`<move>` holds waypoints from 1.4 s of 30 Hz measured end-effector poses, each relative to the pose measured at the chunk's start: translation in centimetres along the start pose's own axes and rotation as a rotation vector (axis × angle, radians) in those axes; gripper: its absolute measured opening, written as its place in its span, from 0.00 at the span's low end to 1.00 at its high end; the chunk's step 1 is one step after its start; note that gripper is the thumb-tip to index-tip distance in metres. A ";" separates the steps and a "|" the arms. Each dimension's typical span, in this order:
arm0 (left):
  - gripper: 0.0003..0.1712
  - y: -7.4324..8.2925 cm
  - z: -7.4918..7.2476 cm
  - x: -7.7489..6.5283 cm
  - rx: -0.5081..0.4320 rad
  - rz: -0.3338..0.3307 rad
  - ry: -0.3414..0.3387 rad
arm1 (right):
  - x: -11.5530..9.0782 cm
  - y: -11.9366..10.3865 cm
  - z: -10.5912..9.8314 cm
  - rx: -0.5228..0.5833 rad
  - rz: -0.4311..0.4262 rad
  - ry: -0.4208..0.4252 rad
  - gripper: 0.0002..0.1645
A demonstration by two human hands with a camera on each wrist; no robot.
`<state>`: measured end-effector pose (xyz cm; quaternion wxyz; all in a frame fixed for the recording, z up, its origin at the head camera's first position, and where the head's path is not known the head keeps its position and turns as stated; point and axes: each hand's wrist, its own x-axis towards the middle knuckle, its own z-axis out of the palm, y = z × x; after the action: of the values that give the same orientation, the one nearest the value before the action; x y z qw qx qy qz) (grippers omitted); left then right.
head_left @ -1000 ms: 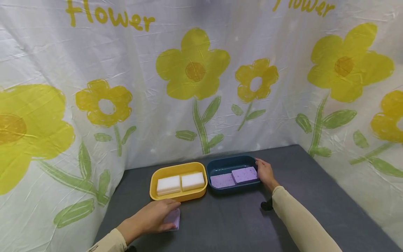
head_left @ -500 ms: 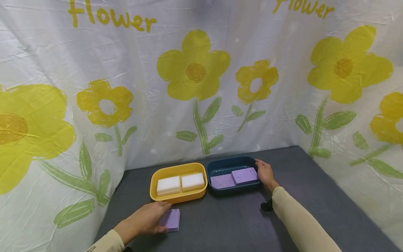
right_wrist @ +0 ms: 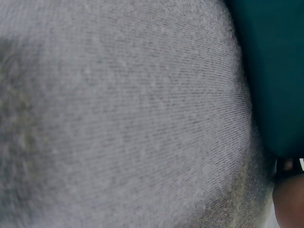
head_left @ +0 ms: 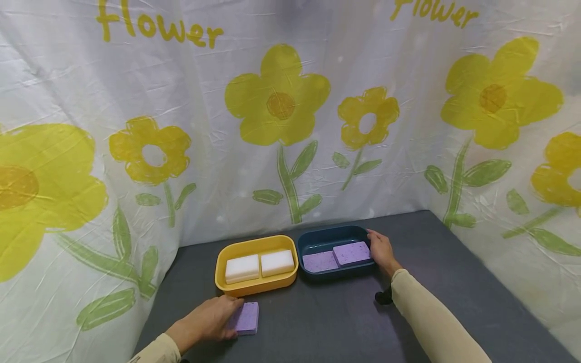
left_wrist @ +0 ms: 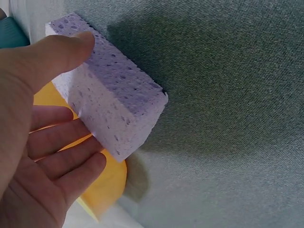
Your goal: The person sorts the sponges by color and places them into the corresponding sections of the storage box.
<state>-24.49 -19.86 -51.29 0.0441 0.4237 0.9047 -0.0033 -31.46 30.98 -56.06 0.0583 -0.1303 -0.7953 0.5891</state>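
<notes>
My left hand point(head_left: 210, 320) is at the left end of a purple sponge point(head_left: 246, 318) in front of the yellow tray. In the left wrist view, its thumb lies on one face of the pitted sponge point(left_wrist: 107, 90) and the fingers reach the opposite side, pinching it; the index finger is hidden. My right hand point(head_left: 382, 252) grips the right end of the dark blue tray point(head_left: 333, 275). Purple sponges point(head_left: 351, 253) lie inside in two places, the right one sitting higher. The right wrist view shows the tray's teal wall point(right_wrist: 273, 71) and a fingertip point(right_wrist: 289, 202).
Left of the blue tray, close against it, stands the yellow tray point(head_left: 256, 290). It holds white sponges point(head_left: 242, 267) side by side, with a divider between them. A dark grey cloth point(head_left: 327, 322) covers the table, and a flower-printed curtain point(head_left: 204, 101) hangs behind and at both sides.
My left hand has drawn slightly left and down, uncovering more of the purple sponge, which is almost where it was. My right hand and both trays have stayed in place.
</notes>
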 end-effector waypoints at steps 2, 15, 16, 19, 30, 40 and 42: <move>0.32 0.0 0.0 0.0 -0.008 -0.006 -0.013 | 0.0 0.1 0.0 0.000 0.001 -0.008 0.33; 0.32 0.1 0.0 0.4 0.014 -0.013 -0.008 | -0.2 -0.3 -0.1 -0.030 -0.008 0.008 0.33; 0.32 0.2 -0.1 0.4 0.015 -0.013 -0.007 | -0.2 -0.3 -0.1 -0.031 -0.006 0.005 0.33; 0.32 0.5 -0.6 0.4 0.012 -0.002 -0.006 | -0.2 -0.2 -0.2 -0.023 0.003 -0.005 0.33; 0.33 1.5 -1.2 0.9 0.013 0.071 0.040 | 0.0 0.0 -0.1 -0.023 -0.004 -0.002 0.33; 0.34 2.6 -2.6 1.9 -0.012 0.109 0.027 | 0.0 0.0 -0.2 0.001 0.000 -0.025 0.33; 0.32 2.8 -3.0 2.2 -0.021 0.124 0.037 | -0.1 0.1 -0.2 0.002 -0.001 -0.027 0.33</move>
<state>-24.00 -16.25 -48.41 0.0318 0.4785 0.8773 0.0169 -31.33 31.20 -56.04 0.0478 -0.1220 -0.7955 0.5916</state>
